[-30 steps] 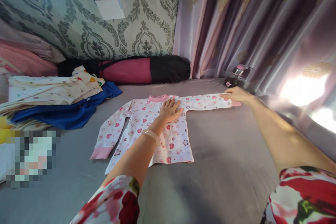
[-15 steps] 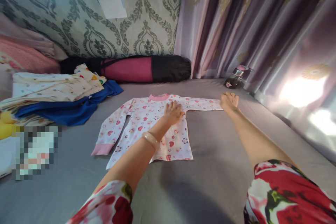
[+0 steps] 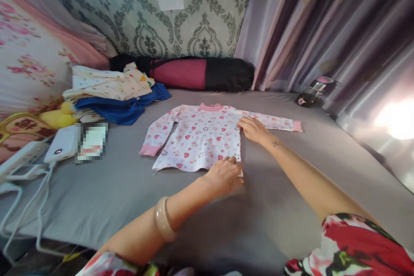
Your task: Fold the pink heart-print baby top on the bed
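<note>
A small white long-sleeved shirt (image 3: 200,138) with red hearts and pink cuffs lies flat, front down, on the grey sheet (image 3: 284,198). Both sleeves are spread out. My left hand (image 3: 224,175) rests at the shirt's bottom right hem corner, fingers curled on the cloth. My right hand (image 3: 254,128) lies at the shirt's right side near the armpit, fingers stretched flat on the fabric. A pale bangle (image 3: 162,225) is on my left wrist.
Folded clothes with a blue garment (image 3: 119,108) are piled at the back left. A red and black roll bag (image 3: 200,73) lies along the wall. A glass jar (image 3: 312,94) stands by the curtain. A white power bank (image 3: 61,149) and cables sit at left.
My left hand slid from the shirt's chest down to the bottom right hem. My right hand came in from the right cuff to the shirt's side. The camera view shifted left.
</note>
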Available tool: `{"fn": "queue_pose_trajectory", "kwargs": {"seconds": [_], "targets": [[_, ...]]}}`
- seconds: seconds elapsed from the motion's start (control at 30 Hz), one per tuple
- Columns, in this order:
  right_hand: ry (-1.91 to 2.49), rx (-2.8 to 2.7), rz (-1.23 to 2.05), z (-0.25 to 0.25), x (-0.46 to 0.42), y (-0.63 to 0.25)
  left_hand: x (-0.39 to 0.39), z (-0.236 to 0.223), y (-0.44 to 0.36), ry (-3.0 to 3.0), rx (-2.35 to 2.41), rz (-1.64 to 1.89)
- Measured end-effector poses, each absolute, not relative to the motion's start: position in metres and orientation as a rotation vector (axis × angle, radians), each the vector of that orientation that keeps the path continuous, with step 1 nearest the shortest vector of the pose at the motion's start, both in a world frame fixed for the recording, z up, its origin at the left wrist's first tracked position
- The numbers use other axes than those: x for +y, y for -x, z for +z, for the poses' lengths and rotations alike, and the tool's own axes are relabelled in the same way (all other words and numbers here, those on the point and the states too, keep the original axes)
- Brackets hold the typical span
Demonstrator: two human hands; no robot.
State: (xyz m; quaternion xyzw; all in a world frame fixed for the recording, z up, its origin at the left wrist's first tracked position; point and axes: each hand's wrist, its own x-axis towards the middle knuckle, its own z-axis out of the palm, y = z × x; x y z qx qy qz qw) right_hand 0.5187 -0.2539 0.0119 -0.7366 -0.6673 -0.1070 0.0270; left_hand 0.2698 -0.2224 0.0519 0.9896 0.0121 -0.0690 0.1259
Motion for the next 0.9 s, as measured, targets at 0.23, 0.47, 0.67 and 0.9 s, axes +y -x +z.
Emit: {"fn": "queue_pose_trajectory", "kwargs": {"seconds": [0.23, 0.47, 0.67, 0.9], "targets": [[2.324, -2.187, -0.512, 0.011, -0.252, -0.517, -0.230, 0.034, -0.273, -3.027, -0.002, -0.055], [2.348, -2.219, -0.387, 0.018, -0.251, -0.520, -0.227, 0.036, -0.286, -2.890, 0.080, 0.055], [2.369, -2.179, -0.301, 0.020, -0.250, -0.524, -0.232, 0.034, -0.294, -2.728, 0.185, 0.063], [2.541, -1.874, -0.234, 0.026, -0.238, -0.482, -0.215, 0.040, -0.276, -2.642, -0.039, 0.046]]}}
